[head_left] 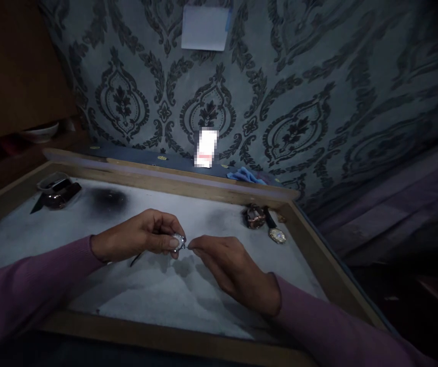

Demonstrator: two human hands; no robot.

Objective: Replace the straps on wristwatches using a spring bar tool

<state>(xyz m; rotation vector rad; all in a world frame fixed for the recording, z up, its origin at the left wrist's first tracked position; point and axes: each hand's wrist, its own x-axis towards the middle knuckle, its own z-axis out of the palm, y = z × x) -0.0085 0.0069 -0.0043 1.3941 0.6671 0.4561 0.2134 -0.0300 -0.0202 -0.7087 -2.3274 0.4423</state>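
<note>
My left hand [138,235] is closed around a round silver wristwatch [179,239], with the thumb across its face. A thin dark strip [135,260] shows below that hand; whether it belongs to the watch I cannot tell. My right hand [236,267] pinches at the watch's right edge, thumb and forefinger pressed together. A tiny shiny bit lies between those fingertips and the case, too small to name. Both hands are above the white surface [153,300] of a wood-rimmed work table.
Another watch with a pale dial [277,235] lies at right, beside a brown and rose-gold watch [254,216]. At left sits a clear tub [52,182] with dark items. A lit phone [205,148] leans on the patterned wall behind a blue cloth [246,175]. Wooden rims [188,187] border the table.
</note>
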